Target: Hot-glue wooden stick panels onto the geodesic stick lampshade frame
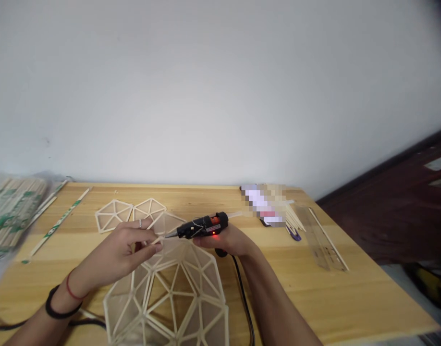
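Observation:
My right hand (232, 240) is wrapped round a black glue gun (202, 227) with a red light, its nozzle pointing left at the top of a pale dome of wooden sticks (170, 293). My left hand (128, 252), with a ring and wristbands, pinches a stick at the dome's top joint, right at the nozzle tip. The dome stands on the wooden table (350, 298) in front of me. Behind it lie two flat pentagon panels of sticks (130, 214).
Packs of wrapped chopsticks (11, 211) lie at the left edge, with loose wrapped ones (58, 223) beside them. A clear ruler (319, 240), loose sticks (292, 218) and a blurred-out item lie at the right. The gun's black cord (244, 298) runs toward me. A wall stands behind.

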{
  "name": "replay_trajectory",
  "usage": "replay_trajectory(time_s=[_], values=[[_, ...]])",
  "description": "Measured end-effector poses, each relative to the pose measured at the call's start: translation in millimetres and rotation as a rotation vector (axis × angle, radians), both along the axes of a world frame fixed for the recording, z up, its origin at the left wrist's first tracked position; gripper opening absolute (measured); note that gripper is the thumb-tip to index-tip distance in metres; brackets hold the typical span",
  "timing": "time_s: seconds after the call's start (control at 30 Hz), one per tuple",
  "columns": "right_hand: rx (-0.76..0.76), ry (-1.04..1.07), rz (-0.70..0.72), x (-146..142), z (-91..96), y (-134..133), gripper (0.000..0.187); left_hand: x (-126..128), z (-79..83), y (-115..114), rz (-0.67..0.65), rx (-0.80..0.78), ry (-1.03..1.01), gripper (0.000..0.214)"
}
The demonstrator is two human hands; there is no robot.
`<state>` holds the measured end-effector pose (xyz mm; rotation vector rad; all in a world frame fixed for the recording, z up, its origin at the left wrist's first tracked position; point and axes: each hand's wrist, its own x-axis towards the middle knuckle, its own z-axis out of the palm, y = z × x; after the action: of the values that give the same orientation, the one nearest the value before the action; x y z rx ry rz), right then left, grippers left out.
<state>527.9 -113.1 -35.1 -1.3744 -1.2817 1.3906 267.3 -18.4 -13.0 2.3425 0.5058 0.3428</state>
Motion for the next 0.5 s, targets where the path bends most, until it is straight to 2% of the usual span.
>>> replay_trajectory(time_s=[0.5], values=[[-0.065, -0.112, -0.002, 5.0, 2.2, -1.5, 0.029, -2.5, -0.6, 1.2, 0.005, 0.017, -0.011, 0.040]])
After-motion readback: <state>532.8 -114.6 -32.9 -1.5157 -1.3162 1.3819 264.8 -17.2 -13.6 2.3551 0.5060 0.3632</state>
